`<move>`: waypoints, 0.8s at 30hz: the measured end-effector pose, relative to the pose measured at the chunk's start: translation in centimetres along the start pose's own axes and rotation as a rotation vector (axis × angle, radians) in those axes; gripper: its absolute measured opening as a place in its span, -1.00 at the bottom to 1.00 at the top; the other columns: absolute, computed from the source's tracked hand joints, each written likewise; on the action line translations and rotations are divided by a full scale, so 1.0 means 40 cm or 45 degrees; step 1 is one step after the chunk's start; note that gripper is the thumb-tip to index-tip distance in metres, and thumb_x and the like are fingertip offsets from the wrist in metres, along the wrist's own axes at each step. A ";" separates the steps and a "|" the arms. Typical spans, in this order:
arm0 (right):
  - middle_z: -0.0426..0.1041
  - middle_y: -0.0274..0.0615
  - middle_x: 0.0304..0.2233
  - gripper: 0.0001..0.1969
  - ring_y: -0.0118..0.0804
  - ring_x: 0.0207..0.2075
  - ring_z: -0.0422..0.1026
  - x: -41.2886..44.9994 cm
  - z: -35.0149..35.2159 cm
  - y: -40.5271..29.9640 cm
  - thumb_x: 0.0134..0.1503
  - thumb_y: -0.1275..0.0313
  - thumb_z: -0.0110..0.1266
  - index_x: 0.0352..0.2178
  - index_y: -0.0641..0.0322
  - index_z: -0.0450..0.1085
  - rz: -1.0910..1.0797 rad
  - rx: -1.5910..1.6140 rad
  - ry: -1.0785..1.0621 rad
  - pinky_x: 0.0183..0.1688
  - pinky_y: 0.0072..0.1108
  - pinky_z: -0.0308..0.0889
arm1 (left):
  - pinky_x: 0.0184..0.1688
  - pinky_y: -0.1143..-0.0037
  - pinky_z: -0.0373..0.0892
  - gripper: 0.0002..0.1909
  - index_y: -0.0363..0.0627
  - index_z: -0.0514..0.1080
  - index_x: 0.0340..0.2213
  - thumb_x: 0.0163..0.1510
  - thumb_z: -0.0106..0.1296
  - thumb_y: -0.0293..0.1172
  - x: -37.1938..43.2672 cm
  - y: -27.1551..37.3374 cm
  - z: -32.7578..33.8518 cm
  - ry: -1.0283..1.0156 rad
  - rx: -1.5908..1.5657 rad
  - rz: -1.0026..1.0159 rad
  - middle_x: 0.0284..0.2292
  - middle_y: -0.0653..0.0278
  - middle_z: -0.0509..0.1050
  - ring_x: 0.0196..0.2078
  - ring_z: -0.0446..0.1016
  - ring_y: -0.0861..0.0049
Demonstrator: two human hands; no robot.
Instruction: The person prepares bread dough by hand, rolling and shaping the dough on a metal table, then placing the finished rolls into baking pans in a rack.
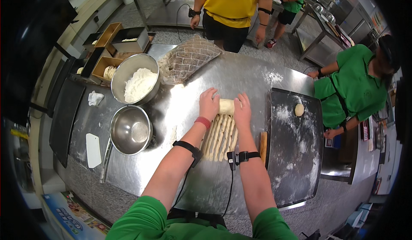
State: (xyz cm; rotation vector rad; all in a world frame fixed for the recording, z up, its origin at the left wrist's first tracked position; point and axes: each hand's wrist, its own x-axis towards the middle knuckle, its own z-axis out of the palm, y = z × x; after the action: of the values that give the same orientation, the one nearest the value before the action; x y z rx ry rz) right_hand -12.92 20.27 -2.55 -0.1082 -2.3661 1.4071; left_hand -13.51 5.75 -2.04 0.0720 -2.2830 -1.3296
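Observation:
A thick roll of dough (227, 106) lies crosswise on the steel worktable, with its near side cut into several long twisted strips (221, 137) that stretch towards me. My left hand (209, 103) cups the roll's left end and my right hand (242, 111) cups its right end. Both palms face inward and the fingers point away from me. My forearms partly hide the outer strips. To the right of the strips, partly behind my right forearm, a wooden rolling pin (263, 147) lies beside a floured black tray.
At left stand a steel bowl of flour (139, 87), an empty steel bowl (131, 130), a white scraper (93, 150) and loaf tins (130, 41). A patterned bag (193, 59) lies at the far edge. The black tray (295, 175) holds a dough ball (299, 110). Several people stand around.

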 end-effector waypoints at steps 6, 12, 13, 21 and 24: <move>0.46 -0.13 -0.13 -0.73 -0.34 -0.11 0.41 -0.014 -0.053 -0.009 0.18 0.42 -0.04 -0.19 0.44 0.43 0.102 0.223 -0.349 -0.02 -0.56 0.27 | -0.07 0.40 0.36 -0.75 -0.27 0.49 -0.24 0.12 -0.13 -0.46 -0.020 0.025 -0.030 -0.329 -0.316 -0.290 -0.25 0.06 0.51 -0.20 0.48 0.27; 0.48 -0.11 -0.14 -0.78 -0.29 -0.16 0.45 -0.016 -0.040 -0.023 0.12 0.46 0.00 -0.27 0.41 0.47 0.411 0.633 -0.271 -0.09 -0.53 0.31 | -0.12 0.50 0.37 -0.75 -0.28 0.50 -0.25 0.12 -0.12 -0.45 -0.013 0.040 -0.055 -0.458 -0.660 -0.556 -0.29 0.15 0.54 -0.26 0.49 0.39; 0.49 -0.10 -0.15 -0.78 -0.25 -0.15 0.45 -0.017 -0.041 -0.032 0.12 0.45 0.01 -0.27 0.41 0.46 0.472 0.673 -0.189 -0.07 -0.53 0.31 | -0.13 0.49 0.37 -0.76 -0.26 0.51 -0.27 0.11 -0.09 -0.44 -0.006 0.048 -0.057 -0.474 -0.640 -0.619 -0.29 0.15 0.54 -0.28 0.48 0.36; 0.52 -0.10 -0.27 -0.74 -0.09 -0.14 0.44 -0.030 -0.027 -0.001 0.13 0.38 0.02 -0.25 0.41 0.45 -0.195 0.009 -0.172 -0.03 -0.51 0.29 | -0.15 0.37 0.35 -0.77 -0.21 0.55 -0.33 0.06 0.02 -0.34 -0.006 0.005 -0.047 -0.169 0.088 0.514 -0.37 0.15 0.54 -0.34 0.45 0.21; 0.51 -0.11 -0.24 -0.74 -0.14 -0.16 0.44 -0.025 -0.066 0.000 0.13 0.38 0.01 -0.23 0.38 0.45 0.012 0.163 -0.439 -0.03 -0.51 0.29 | -0.16 0.41 0.36 -0.75 -0.24 0.55 -0.36 0.08 0.01 -0.31 -0.025 0.029 -0.064 -0.533 -0.099 0.191 -0.36 0.15 0.55 -0.32 0.47 0.25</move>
State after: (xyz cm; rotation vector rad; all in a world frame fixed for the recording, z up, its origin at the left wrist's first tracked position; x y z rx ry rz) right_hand -11.04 22.20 -1.73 0.1722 -2.5345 1.6927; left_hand -11.30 4.58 -0.42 -0.4337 -2.5075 -1.4588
